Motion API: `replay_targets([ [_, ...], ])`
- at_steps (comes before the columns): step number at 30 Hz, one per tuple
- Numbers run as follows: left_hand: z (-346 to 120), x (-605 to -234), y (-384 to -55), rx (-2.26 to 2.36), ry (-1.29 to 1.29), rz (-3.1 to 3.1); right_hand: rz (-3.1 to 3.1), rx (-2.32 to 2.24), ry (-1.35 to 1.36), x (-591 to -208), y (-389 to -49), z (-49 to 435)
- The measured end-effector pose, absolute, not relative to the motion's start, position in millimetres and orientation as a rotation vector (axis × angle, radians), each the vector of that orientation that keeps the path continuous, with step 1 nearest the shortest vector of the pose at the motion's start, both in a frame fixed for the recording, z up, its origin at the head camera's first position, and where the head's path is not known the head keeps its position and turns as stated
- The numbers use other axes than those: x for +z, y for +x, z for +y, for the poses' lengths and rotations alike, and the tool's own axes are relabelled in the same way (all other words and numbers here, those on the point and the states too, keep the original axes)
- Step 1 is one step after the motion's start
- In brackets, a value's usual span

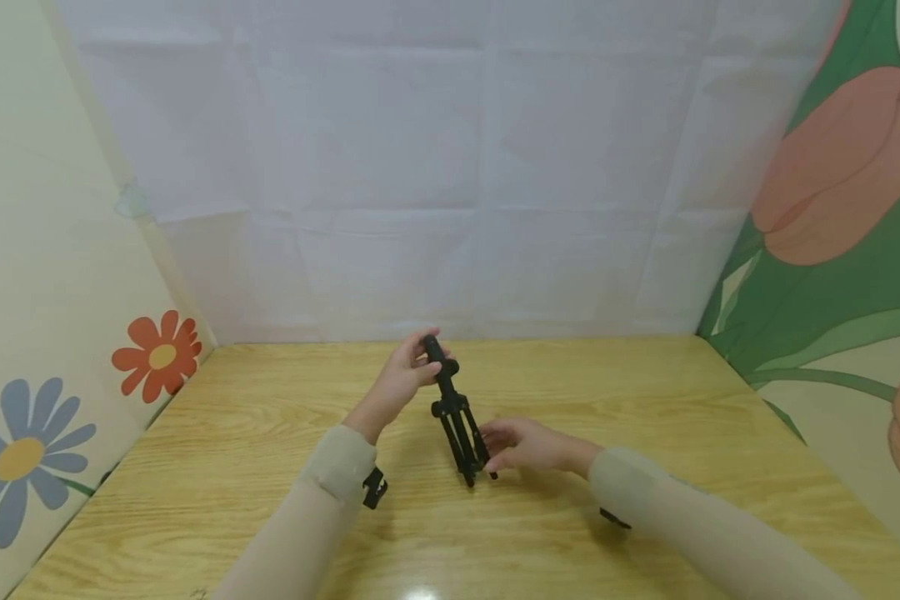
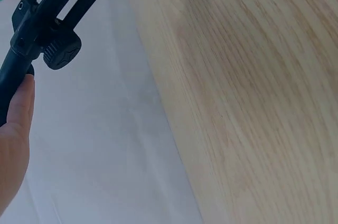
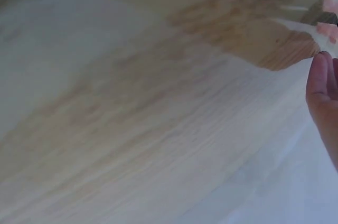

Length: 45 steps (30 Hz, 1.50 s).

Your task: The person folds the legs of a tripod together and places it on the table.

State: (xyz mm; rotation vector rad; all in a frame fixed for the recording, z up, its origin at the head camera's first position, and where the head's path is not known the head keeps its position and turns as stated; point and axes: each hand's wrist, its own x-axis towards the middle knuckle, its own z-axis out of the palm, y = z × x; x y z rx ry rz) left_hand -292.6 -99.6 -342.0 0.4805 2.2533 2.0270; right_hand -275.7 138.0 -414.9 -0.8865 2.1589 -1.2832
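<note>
A small black tripod (image 1: 450,398) leans at a slant over the table, its top tilted away to the left and its legs folded close together. My left hand (image 1: 412,363) grips it near the top, thumb across the front. The left wrist view shows the tripod's leg joint and a ribbed knob (image 2: 62,49) beyond the fingers. Low on the legs, my right hand (image 1: 528,446) has curved fingers partly behind the nearest leg, with the thumb in front close to the feet. Only part of the right hand (image 3: 325,92) enters the right wrist view, at its right edge.
The wood-grain table (image 1: 255,450) reaches back to a wall hung with a creased white sheet (image 1: 435,183). Side walls carry painted flowers (image 1: 153,357). Black straps or clips (image 1: 375,487) hang below both sleeve cuffs.
</note>
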Motion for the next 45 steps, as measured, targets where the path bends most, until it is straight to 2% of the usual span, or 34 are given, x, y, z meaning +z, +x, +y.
replay_targets([
  [13, -105, -344, -294, 1.936, 0.592, 2.34, 2.045, -1.302, -0.821, -412, -273, 131],
  [45, -111, -349, -298, 1.984, 0.54, 2.316, 2.034, -1.341, -0.796, -416, -276, 117],
])
